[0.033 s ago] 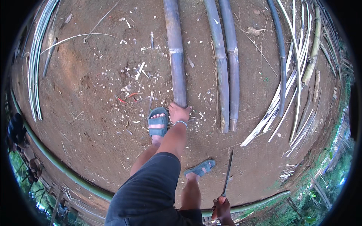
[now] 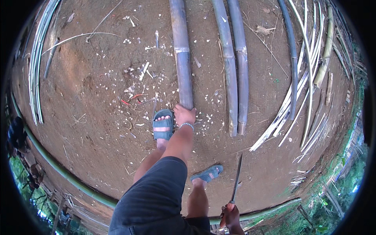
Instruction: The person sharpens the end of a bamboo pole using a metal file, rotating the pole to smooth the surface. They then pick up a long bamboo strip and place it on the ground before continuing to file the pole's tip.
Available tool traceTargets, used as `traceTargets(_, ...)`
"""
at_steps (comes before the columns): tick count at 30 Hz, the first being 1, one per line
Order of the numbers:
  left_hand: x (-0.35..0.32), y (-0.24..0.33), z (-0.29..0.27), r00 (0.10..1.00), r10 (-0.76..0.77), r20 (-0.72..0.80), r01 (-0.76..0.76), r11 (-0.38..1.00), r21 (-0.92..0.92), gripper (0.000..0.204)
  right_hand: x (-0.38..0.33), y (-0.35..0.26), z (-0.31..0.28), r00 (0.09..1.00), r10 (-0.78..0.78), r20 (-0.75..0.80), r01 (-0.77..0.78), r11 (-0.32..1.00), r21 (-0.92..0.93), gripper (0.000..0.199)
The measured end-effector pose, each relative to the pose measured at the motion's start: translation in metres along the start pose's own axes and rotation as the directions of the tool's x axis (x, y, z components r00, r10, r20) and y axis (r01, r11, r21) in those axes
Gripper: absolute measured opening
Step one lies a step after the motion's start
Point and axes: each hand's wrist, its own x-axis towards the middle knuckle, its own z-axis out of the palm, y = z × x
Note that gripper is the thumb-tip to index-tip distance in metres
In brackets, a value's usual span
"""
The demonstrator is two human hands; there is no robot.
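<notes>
My left hand (image 2: 184,114), with a beaded bracelet at the wrist, is closed round the near end of a thick brownish-purple bamboo pole (image 2: 183,74). The pole runs away from me over the dirt and out of the top of the picture. Low on the right, my right hand (image 2: 232,216) grips the orange-brown handle of a machete (image 2: 236,182). Its long, narrow dark blade points up and away, apart from the bamboo. Just left of the held pole end is my sandalled left foot (image 2: 163,124); the right foot (image 2: 208,174) is set farther back.
Two more bamboo poles (image 2: 231,74) lie side by side to the right. Beyond them are a dark pole (image 2: 292,66) and pale split strips (image 2: 280,117). A bundle of long strips (image 2: 36,74) lies far left. Pale chips (image 2: 145,71) litter the brown dirt. A green pole (image 2: 58,168) curves behind me.
The whole scene sits very slightly higher in the picture. Both hands keep their holds on the bamboo pole and the machete.
</notes>
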Motion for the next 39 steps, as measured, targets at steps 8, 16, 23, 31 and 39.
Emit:
traceTargets(8, -0.052, 0.003, -0.089, 0.91, 0.251, 0.33, -0.176, 0.955, -0.239, 0.074, 0.028, 0.059, -0.052, 0.993, -0.119, -0.001, 0.118, 0.993, -0.027, 0.02)
traceTargets(16, -0.214, 0.01, -0.246, 0.758, 0.511, 0.406, 0.119, 0.504, -0.855, 0.062, 0.04, 0.162, -0.143, 0.974, -0.203, 0.103, 0.212, 0.973, -0.087, 0.027)
traceTargets(23, -0.362, 0.008, -0.414, 0.63, 0.659, 0.411, 0.371, 0.209, -0.905, 0.067, 0.016, 0.193, -0.24, 0.859, -0.512, -0.006, 0.44, 0.743, -0.504, 0.053)
traceTargets(31, -0.564, -0.263, -0.524, 0.668, 0.632, 0.393, 0.395, 0.147, -0.907, 0.067, -0.049, 0.136, -0.307, 0.827, -0.559, 0.057, 0.46, 0.615, -0.64, 0.057)
traceTargets(39, -0.684, -0.456, -0.55, 0.7, 0.574, 0.424, 0.28, 0.326, -0.903, 0.071, -0.116, 0.06, -0.23, 0.653, -0.686, 0.319, 0.701, 0.389, -0.598, 0.043)
